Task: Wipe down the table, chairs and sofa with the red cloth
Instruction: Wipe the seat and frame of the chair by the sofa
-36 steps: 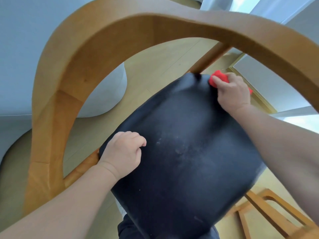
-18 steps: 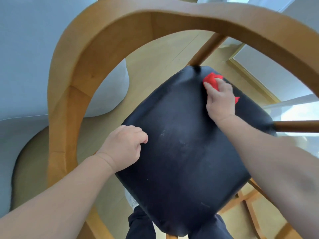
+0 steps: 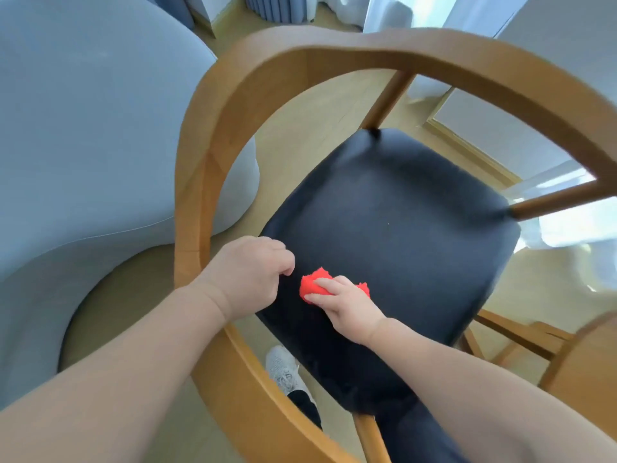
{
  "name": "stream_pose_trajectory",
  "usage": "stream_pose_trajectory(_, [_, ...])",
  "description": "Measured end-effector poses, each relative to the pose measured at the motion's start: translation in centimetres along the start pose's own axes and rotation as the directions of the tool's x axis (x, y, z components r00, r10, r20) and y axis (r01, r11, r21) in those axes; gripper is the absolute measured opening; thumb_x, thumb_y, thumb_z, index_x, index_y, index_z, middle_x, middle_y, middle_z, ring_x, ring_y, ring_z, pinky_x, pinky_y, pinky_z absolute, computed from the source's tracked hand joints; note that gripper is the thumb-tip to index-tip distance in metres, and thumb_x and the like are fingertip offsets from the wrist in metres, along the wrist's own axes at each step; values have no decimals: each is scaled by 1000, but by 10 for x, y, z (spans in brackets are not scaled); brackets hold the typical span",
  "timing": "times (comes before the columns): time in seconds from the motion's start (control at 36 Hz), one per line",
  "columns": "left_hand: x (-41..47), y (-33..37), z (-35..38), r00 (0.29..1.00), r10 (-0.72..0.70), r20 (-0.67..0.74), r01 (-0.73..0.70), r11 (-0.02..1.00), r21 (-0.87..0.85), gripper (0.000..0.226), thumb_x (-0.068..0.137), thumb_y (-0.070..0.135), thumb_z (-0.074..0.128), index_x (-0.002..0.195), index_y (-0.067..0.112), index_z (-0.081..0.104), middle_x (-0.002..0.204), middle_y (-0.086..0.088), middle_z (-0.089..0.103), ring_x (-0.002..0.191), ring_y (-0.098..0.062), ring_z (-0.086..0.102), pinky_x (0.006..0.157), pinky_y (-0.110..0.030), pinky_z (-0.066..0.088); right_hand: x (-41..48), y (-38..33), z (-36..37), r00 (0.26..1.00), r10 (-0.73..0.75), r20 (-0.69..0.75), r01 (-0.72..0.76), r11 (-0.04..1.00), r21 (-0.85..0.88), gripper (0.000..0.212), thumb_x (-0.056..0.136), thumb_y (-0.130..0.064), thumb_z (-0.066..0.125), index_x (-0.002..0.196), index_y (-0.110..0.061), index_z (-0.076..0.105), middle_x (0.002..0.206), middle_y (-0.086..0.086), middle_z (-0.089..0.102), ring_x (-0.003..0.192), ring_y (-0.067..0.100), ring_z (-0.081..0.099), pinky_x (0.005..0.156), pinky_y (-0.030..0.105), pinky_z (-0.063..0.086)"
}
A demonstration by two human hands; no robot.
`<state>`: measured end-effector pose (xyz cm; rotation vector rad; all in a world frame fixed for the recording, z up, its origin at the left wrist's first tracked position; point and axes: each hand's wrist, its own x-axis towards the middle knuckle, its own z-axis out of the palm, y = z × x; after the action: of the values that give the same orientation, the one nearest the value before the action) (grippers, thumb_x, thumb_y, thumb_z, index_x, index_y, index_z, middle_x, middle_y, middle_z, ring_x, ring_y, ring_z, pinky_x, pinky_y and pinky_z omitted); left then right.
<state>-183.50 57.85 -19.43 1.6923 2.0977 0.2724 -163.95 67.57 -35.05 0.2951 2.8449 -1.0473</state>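
Note:
A wooden chair with a curved backrest (image 3: 233, 95) and a black padded seat (image 3: 400, 228) fills the view. My right hand (image 3: 347, 305) presses a bunched red cloth (image 3: 312, 285) onto the near left part of the seat. My left hand (image 3: 247, 275) is curled over the seat's left edge, beside the cloth, fingers closed on the edge. The light blue-grey sofa (image 3: 83, 145) stands to the left of the chair.
Another wooden chair frame (image 3: 521, 339) stands at the lower right. My grey shoe (image 3: 283, 372) shows through the chair back. A white wall panel (image 3: 500, 128) and bright window lie to the right, curtains at the top. The floor is light wood.
My right hand has dragged the red cloth from the seat's far corner to its near left part, close to my left hand. The view has pulled back and tilted.

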Motion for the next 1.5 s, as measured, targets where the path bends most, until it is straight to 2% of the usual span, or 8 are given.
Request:
stream_pose_trajectory(0.17, [-41, 24, -35, 1000, -22, 11, 23, 999, -39, 27, 77, -6, 49, 85, 9, 69, 80, -3, 65, 76, -24, 58, 67, -38, 50, -34, -40, -51, 897, 442, -24, -413, 854, 316, 29, 95, -19, 55, 122, -24, 63, 126, -6, 55, 114, 17, 52, 98, 27, 41])
stream_pose_trajectory(0.31, [-78, 55, -74, 995, 2, -101, -9, 998, -68, 25, 82, -1, 54, 96, 13, 69, 91, 3, 66, 85, -16, 60, 74, -24, 50, -49, -105, -135, 772, 636, -15, -495, 615, 614, 28, 91, -32, 58, 118, -38, 59, 115, -10, 54, 92, 11, 63, 58, 12, 50])
stream_pose_trajectory(0.44, [-106, 90, -115, 973, 18, -232, -39, 995, -86, 32, 85, 15, 59, 116, 19, 60, 113, 8, 59, 103, -10, 55, 91, -19, 43, -74, -184, -216, 842, 519, 147, -386, 390, 836, 25, 87, -23, 65, 109, -35, 68, 104, 0, 71, 88, 21, 70, 68, 33, 57])
stream_pose_trajectory(0.72, [-142, 142, -194, 934, 280, -220, -293, 956, -28, 46, 85, 29, 64, 129, 33, 51, 125, 12, 51, 113, -7, 47, 99, -26, 41, -105, -282, -307, 922, 307, 236, -336, 331, 882, 31, 78, -28, 66, 108, -17, 63, 114, 19, 63, 98, 33, 64, 77, 42, 54])
stream_pose_trajectory(0.97, [-166, 191, -220, 952, 80, -296, -142, 971, -194, 23, 92, 40, 50, 111, 29, 59, 94, 21, 52, 90, 4, 49, 81, -12, 39, -129, -289, -335, 965, 264, 2, -218, 792, 571, 36, 81, -59, 60, 105, -33, 67, 98, -7, 72, 90, 12, 69, 83, 40, 57])
stream_pose_trajectory(1.19, [-171, 238, -196, 905, -230, -358, 59, 901, -430, 35, 90, 55, 41, 76, 26, 57, 70, 8, 59, 70, -5, 55, 64, -17, 41, -174, -282, -337, 992, -26, -124, 76, 906, 416, 68, 67, -54, 80, 127, -47, 47, 116, -23, 59, 111, -1, 56, 93, 25, 50])
stream_pose_trajectory(1.39, [-183, 271, -158, 872, -411, -268, 205, 801, -563, 45, 90, 60, 42, 92, 20, 63, 86, 3, 67, 81, -8, 60, 75, -30, 48, -193, -285, -321, 992, -102, -76, 113, 980, 167, 77, 62, -72, 70, 129, -51, 36, 120, -29, 49, 113, -1, 48, 94, 22, 45])
stream_pose_trajectory(1.5, [-194, 277, -143, 843, -493, -216, 263, 727, -634, 43, 80, 73, 45, 88, 34, 60, 83, 11, 66, 78, 3, 60, 66, -18, 43, -200, -280, -298, 996, -61, -66, 71, 987, 146, 42, 77, -43, 62, 117, -41, 49, 99, -19, 61, 91, 4, 59, 81, 29, 54])
